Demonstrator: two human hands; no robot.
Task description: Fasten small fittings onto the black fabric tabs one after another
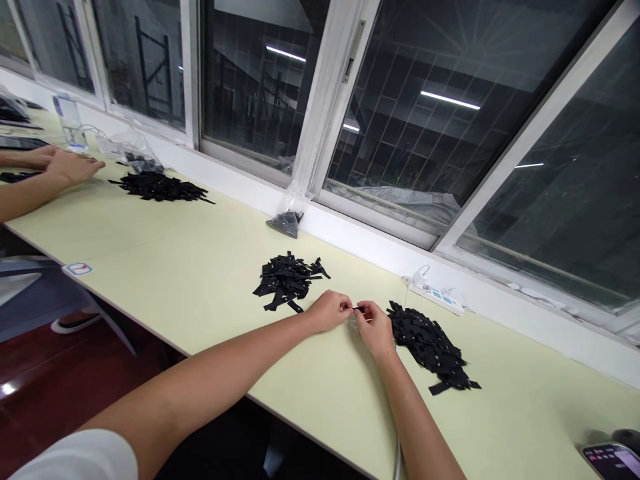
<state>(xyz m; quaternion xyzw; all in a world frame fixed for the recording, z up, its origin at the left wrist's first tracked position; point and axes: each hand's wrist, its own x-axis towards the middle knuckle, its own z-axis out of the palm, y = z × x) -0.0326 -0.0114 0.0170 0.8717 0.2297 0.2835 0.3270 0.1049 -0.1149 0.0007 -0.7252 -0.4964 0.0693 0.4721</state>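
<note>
Both my hands are pinched on one small black strip (359,309), centre of frame, just below middle. Left hand (330,311) grips its left end between thumb and fingertips; right hand (375,328) grips the right end the same way. The strip sits just above the table, too small for me to tell whether it touches. Both forearms run in from the bottom edge.

Just right of the right hand: a heap of black strips (431,345), near edge almost touching the hand. Up and left of the left hand: a second, looser heap (289,280), near but apart.

The surface is a long pale yellow-green table (200,267) running from upper left to lower right. Behind the second heap, against the white sill, is a small clear bag of dark parts (289,217). A white power strip (436,295) lies on the table by the sill, right of centre. A phone (613,461) with a lit screen sits at bottom right corner.

Upper left: another person's hand (70,167) rests on the table, with a third black heap (159,187) and another clear bag (131,150) to its right.

Across the whole top is a white-framed sliding window (320,120); the dark glass reflects ceiling tube lights. At lower left is dark reddish floor with a shoe (75,323) on it.
</note>
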